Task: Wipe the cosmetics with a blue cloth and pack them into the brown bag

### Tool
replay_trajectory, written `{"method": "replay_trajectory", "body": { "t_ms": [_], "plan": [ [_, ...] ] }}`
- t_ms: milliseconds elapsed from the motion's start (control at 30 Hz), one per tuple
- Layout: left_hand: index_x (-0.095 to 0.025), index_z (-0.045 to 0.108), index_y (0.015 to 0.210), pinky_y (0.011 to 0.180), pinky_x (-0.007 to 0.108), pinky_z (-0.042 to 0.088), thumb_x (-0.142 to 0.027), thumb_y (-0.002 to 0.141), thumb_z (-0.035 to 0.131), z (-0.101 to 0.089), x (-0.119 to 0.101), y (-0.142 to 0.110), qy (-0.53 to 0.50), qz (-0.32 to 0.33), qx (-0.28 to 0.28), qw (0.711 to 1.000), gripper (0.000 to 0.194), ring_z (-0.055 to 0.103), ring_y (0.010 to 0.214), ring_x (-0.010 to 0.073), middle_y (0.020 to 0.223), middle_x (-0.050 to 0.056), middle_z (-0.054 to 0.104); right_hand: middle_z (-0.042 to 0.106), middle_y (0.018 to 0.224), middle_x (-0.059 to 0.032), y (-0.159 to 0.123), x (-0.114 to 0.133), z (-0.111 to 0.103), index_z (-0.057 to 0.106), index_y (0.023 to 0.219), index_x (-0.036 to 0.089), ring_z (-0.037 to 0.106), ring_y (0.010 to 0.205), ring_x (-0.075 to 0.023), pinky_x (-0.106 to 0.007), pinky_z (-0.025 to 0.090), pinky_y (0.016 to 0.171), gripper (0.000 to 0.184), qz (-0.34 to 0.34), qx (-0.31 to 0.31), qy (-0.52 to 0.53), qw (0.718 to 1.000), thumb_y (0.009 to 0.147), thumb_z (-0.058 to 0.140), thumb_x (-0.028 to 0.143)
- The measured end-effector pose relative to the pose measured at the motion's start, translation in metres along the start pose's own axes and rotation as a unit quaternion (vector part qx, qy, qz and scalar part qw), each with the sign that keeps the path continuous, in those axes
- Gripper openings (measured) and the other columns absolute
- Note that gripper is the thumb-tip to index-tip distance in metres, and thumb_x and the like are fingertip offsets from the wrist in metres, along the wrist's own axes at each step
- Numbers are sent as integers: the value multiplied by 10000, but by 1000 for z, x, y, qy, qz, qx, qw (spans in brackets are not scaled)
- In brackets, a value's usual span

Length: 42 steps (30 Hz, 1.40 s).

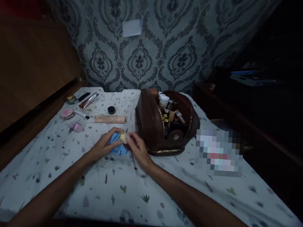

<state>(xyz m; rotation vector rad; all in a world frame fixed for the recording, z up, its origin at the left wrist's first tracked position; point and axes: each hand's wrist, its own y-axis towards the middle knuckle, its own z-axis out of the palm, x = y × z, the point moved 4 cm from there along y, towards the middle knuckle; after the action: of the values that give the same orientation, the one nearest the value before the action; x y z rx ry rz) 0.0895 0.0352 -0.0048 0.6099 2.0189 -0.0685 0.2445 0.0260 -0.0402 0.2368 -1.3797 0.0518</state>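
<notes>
My left hand (pixel 105 143) is closed around a small yellowish jar (pixel 123 137) and a crumpled blue cloth (pixel 118 150). The fingers of my right hand (pixel 138 149) pinch the right end of the same jar, where a paler part, possibly its lid, shows. Both hands are just above the bed-like surface, left of a brown leather makeup bag (pixel 150 117). That bag stands unzipped, with several bottles, white-capped jars (pixel 164 100) and tubes inside. A thin dark-tipped stick (pixel 134 165) lies beneath my right hand.
On the patterned sheet (pixel 88 195) at the left lie a beige tube (pixel 110 119), a black lid (pixel 111 109), a silver-brown tube (pixel 89 101), a pink compact (pixel 67 113), a brush (pixel 82 114) and a gold-lidded jar (pixel 71 99). A pixelated item (pixel 218 152) lies right of the bag.
</notes>
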Motion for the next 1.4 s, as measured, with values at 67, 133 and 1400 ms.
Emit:
{"method": "replay_trajectory", "body": {
  "t_ms": [67, 133, 1400],
  "plan": [
    [-188, 551, 1205, 828, 286, 471, -437, 898, 607, 0, -1, 1, 13, 17, -2, 1000, 399, 600, 956, 215, 1081, 51, 642, 565, 696, 26, 0, -1, 0, 572, 889, 210, 550, 631, -140, -262, 453, 613, 452, 6, 3, -13, 1000, 859, 566, 661],
    [-186, 549, 1225, 873, 299, 474, -411, 883, 629, 0, -1, 1, 24, 27, -4, 999, 417, 607, 1014, 230, 1152, 69, 642, 548, 624, 40, 1, -4, 0, 560, 889, 212, 532, 563, -138, -267, 444, 574, 480, 15, 9, -3, 1000, 859, 544, 690],
    [-191, 411, 1338, 812, 362, 565, -383, 1005, 454, 10, -8, -11, 302, 230, -87, 921, 387, 632, 997, 234, 1101, 109, 583, 553, 518, 36, -2, -10, 13, 602, 736, 167, 502, 458, -96, -212, 325, 426, 516, 134, 46, 198, 970, 716, 734, 665]
  ]
}}
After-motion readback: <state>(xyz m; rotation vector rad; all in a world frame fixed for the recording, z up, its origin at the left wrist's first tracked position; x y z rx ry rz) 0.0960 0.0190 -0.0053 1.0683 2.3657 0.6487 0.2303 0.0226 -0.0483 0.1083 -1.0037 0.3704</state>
